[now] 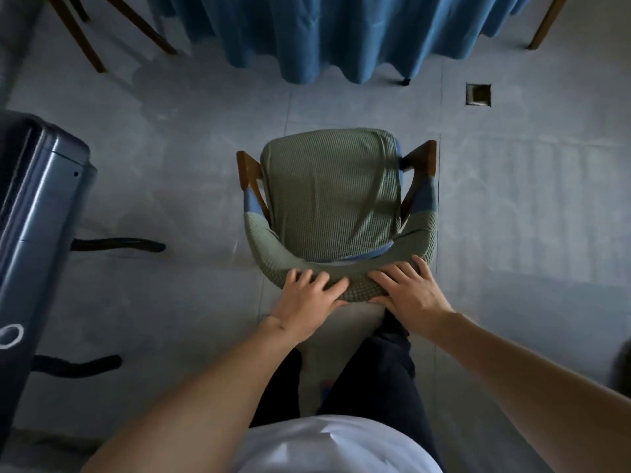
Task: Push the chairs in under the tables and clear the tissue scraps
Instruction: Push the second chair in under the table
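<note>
A wooden armchair (329, 196) with a green knitted cover on its seat and curved backrest stands on the grey floor right in front of me, facing away. My left hand (307, 302) grips the top of the backrest left of centre, and my right hand (408, 290) grips it right of centre. Ahead of the chair hangs a blue tablecloth (341, 32) that drapes down to the floor; a gap of bare floor lies between the chair's front and the cloth. No tissue scraps are in view.
A dark blue machine on black feet (37, 213) stands at the left. Wooden chair legs (85, 32) show at the top left and another leg (546, 22) at the top right. A small square floor hole (478, 94) lies right of the cloth.
</note>
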